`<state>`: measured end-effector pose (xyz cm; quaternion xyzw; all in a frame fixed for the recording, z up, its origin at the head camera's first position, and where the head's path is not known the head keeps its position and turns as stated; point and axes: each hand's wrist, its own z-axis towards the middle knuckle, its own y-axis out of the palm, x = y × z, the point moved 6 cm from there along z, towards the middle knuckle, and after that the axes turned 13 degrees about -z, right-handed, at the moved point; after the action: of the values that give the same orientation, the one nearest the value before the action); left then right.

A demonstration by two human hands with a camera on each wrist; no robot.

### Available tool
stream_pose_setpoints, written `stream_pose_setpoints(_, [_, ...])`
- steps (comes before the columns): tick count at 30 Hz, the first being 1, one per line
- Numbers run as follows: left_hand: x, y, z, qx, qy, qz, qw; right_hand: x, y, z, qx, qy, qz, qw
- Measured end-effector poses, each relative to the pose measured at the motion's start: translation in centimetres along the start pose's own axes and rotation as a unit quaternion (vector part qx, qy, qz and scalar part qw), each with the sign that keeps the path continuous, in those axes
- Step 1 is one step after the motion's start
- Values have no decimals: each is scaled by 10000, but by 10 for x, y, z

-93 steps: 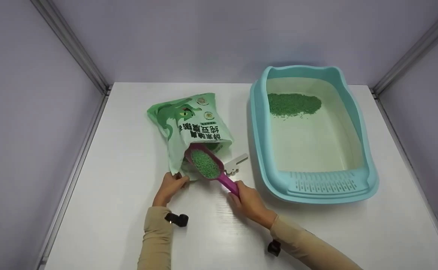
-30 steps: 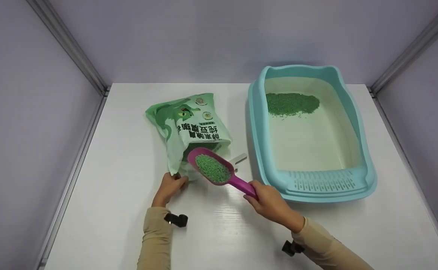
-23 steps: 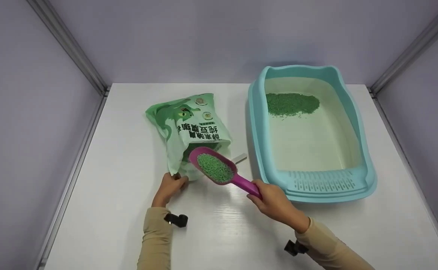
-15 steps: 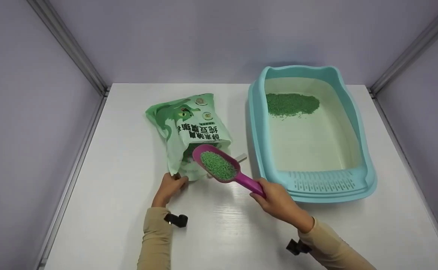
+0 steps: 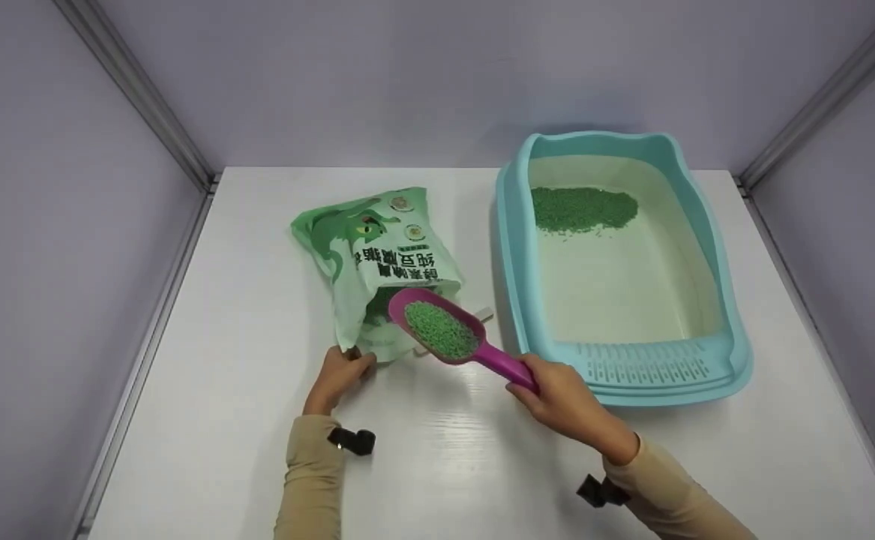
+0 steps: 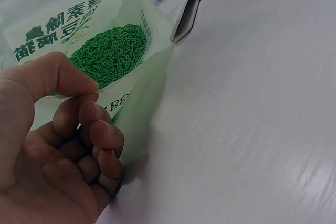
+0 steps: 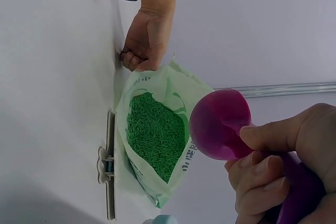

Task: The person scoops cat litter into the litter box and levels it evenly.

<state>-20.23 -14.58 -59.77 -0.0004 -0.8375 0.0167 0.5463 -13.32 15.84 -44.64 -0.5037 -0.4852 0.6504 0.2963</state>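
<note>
My left hand [image 5: 340, 375] pinches the lower lip of a pale green cat litter bag [image 5: 400, 240], which lies with its mouth toward me. Thumb and forefinger meet at the bag's edge [image 6: 118, 95] in the left wrist view. Green pellets [image 6: 113, 53] show inside the mouth. With my right hand [image 5: 568, 397] I grip the handle of a magenta scoop [image 5: 504, 365]. A heap of green pellets [image 5: 443, 330] fills the scoop's bowl, which overlaps the bag's mouth in the head view. In the right wrist view the scoop's underside [image 7: 220, 124] faces the camera.
A blue litter box [image 5: 516, 255] stands to the right, with a patch of green pellets [image 5: 583, 208] at its far left. Between bag and box lies a bag clip [image 7: 109, 166], mostly covered by the scoop in the head view. Walls enclose the white table [image 5: 257, 300].
My right hand has drawn the loaded scoop out of the bag's mouth and to the right, slowly in the last second. My left hand has kept its place on the bag.
</note>
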Motion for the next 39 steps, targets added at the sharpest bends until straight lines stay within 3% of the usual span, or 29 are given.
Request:
stream_pose_setpoints(13, [-1, -1, 1, 7, -4, 44, 10000, 6, -12, -2, 25, -96, -29, 9999])
stream_pose_setpoints(24, [0, 0, -1, -59, -16, -2, 10000, 13, -21, -3, -117, 166, -38, 9998])
stream_pose_setpoints(33, [-2, -1, 2, -25, 1, 60, 10000, 19, -30, -2, 92, 211, 93, 9997])
stream_pose_setpoints(35, [7, 1, -5, -60, -10, 98, 9999, 20, -32, -2, 144, 193, 82, 9997])
stream_pose_setpoints(39, [10, 1, -7, -94, -21, 72, 9999, 22, -36, -2, 232, 171, 20, 9996])
